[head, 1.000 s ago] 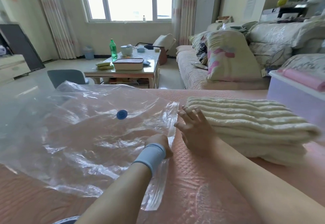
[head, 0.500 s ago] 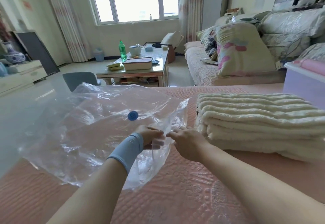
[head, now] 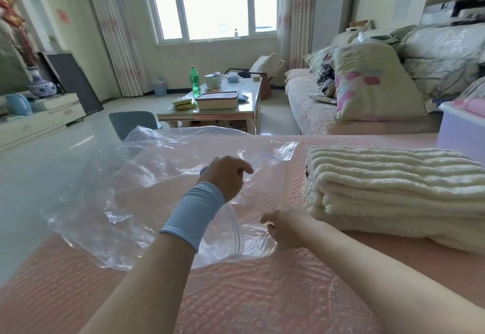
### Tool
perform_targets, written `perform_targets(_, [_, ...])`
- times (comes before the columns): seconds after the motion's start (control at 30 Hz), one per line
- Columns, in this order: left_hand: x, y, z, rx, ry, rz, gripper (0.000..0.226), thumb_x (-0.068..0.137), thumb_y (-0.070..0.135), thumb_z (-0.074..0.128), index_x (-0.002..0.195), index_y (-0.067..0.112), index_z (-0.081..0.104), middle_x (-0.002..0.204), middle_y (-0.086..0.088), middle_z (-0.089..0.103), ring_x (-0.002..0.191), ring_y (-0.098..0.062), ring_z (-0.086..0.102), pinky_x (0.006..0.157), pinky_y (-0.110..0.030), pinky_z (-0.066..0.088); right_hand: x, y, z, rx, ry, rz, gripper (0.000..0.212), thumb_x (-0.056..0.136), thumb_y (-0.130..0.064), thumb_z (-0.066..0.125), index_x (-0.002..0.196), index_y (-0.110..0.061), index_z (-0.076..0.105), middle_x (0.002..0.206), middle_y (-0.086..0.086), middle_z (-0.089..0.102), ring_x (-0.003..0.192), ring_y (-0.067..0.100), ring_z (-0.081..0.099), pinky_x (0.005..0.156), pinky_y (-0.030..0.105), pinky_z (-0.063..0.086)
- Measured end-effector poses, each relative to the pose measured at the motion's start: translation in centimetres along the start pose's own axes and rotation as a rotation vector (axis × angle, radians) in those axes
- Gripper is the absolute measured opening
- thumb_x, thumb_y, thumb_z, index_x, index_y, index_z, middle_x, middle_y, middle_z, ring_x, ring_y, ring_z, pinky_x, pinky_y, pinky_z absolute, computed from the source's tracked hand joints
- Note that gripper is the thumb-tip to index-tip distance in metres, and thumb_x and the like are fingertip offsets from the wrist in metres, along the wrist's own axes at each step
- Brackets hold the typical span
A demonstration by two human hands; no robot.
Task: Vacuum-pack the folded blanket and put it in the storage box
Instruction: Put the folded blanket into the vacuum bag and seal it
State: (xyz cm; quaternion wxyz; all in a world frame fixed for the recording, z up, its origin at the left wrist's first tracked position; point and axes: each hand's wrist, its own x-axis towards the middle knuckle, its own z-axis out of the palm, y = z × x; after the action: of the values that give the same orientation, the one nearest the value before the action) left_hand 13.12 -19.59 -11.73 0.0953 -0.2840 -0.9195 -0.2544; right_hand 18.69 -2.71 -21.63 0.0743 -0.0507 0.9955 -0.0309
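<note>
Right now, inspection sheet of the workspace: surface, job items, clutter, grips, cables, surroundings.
Surface: pink quilted bedspread, bare near the camera.
Job's things: clear plastic vacuum bag, empty, mouth being parted; folded cream ribbed blanket beside it, outside; lilac storage box at right edge.
Clutter: nothing seen.
Grips: left hand and right hand each pinch bag film.
Cables: nothing seen.
Surroundings: coffee table, sofa.

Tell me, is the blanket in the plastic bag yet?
No. The folded blanket lies outside, beside the empty vacuum bag.
</note>
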Motion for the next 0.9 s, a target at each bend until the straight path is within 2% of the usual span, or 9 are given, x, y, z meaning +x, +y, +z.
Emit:
perform_targets(0.2, [0.4,1.8,-2.7,0.159,-0.048,-0.006,0.040,0.085,0.003,0.056,0.092,0.040,0.070,0.104,0.015,0.070,0.096,-0.011,0.065,0.089,-0.022,0.049,0.8,0.6,0.6,-0.121,-0.114,0.060,0.094,0.082,-0.054,0.066,0.158,-0.032,0.014,0.167,0.007,-0.003,0.154,0.028,-0.006,0.123,0.051,-0.004])
perform_targets(0.27, [0.6,1.4,-4.2,0.198,-0.099,-0.113,0.042,0.081,0.002,0.047,0.091,0.042,0.058,0.093,0.017,0.065,0.088,-0.012,0.063,0.084,-0.031,0.055,1.0,0.8,0.4,-0.027,-0.190,0.102,0.102,0.074,-0.058,0.070,0.157,-0.034,0.016,0.166,0.005,0.017,0.153,0.026,0.012,0.124,0.046,0.006])
perform_targets(0.33, [0.4,0.9,-4.9,0.262,-0.204,-0.218,0.037,0.080,0.008,0.044,0.101,0.038,0.050,0.092,0.008,0.058,0.079,-0.016,0.061,0.075,-0.034,0.056,1.0,0.6,-0.1,0.122,-0.071,0.133,0.076,0.078,-0.055,0.067,0.146,-0.034,0.043,0.146,-0.001,0.053,0.135,0.025,0.048,0.112,0.036,0.034])
perform_targets(0.43, [-0.6,0.2,-4.2,0.298,-0.365,-0.289,0.034,0.082,0.014,0.045,0.110,0.032,0.051,0.097,0.001,0.054,0.075,-0.018,0.055,0.070,-0.030,0.051,1.3,0.0,-1.3,0.209,0.613,0.166,0.021,0.087,-0.036,0.059,0.101,-0.021,0.063,0.099,0.001,0.066,0.088,0.025,0.068,0.071,0.030,0.049])
perform_targets(0.5, [-1.1,-0.6,-3.9,0.321,-0.362,-0.281,0.023,0.086,0.027,0.051,0.106,0.030,0.060,0.093,0.004,0.057,0.076,-0.016,0.054,0.071,-0.027,0.048,1.4,-0.4,-2.3,0.095,0.855,0.167,0.027,0.083,-0.027,0.065,0.104,-0.015,0.054,0.100,0.006,0.055,0.080,0.026,0.061,0.057,0.032,0.049])
perform_targets(0.6, [-1.7,-1.8,-4.7,0.196,-0.327,-0.292,0.009,0.089,0.027,0.061,0.087,0.025,0.069,0.083,0.004,0.066,0.068,-0.012,0.058,0.066,-0.025,0.050,1.7,-0.8,-2.6,0.013,0.641,0.270,0.053,0.081,-0.025,0.064,0.126,-0.018,0.037,0.121,0.012,0.035,0.100,0.030,0.053,0.062,0.036,0.051])
perform_targets(0.7, [-2.6,-2.4,-6.1,0.145,-0.375,-0.317,0.015,0.090,0.020,0.061,0.076,0.025,0.064,0.078,0.004,0.066,0.057,-0.012,0.064,0.061,-0.024,0.050,2.2,-0.9,-2.0,0.166,0.409,0.381,0.046,0.091,-0.028,0.053,0.135,-0.023,0.041,0.143,0.017,0.023,0.109,0.036,0.056,0.077,0.036,0.048])
perform_targets(0.8, [-3.0,-2.4,-6.4,0.402,-0.500,-0.330,0.012,0.091,0.016,0.056,0.091,0.016,0.067,0.093,-0.004,0.069,0.090,-0.024,0.069,0.080,-0.030,0.051,2.7,-1.7,-1.6,0.482,0.614,0.243,0.019,0.097,-0.015,0.054,0.111,-0.011,0.066,0.126,0.013,0.051,0.097,0.032,0.065,0.084,0.033,0.052])
perform_targets(0.9, [-2.3,-1.0,-5.4,0.532,-0.459,-0.280,0.047,0.089,0.006,0.050,0.135,0.013,0.045,0.131,-0.011,0.056,0.115,-0.030,0.056,0.094,-0.035,0.046,3.0,-2.8,-2.1,0.622,0.789,0.058,0.007,0.088,0.001,0.066,0.091,-0.003,0.072,0.108,0.012,0.063,0.096,0.029,0.065,0.085,0.021,0.045])
